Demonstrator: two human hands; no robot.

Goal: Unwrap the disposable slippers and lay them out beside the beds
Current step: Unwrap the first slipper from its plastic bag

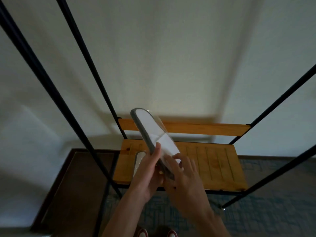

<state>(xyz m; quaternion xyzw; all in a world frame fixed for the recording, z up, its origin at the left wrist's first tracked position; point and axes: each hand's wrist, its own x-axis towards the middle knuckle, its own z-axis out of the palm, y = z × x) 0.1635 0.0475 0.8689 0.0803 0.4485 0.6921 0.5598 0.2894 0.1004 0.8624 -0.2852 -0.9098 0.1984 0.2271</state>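
Observation:
A pair of white disposable slippers with grey soles, still in clear plastic wrap (150, 129), is held up above the wooden shelf, toe end pointing away and to the left. My left hand (148, 171) grips the pack's near end from the left side. My right hand (184, 173) holds the same end from the right, with fingertips pinching the plastic. A second wrapped slipper pack (139, 159) lies on the shelf, partly hidden behind my left hand.
The low wooden slatted shelf (213, 165) belongs to a black metal rack whose poles (89, 55) rise on both sides against a white wall. Below lies a blue patterned carpet (273, 202). A dark brown panel (71, 185) sits at the left. My shoes (155, 233) show at the bottom edge.

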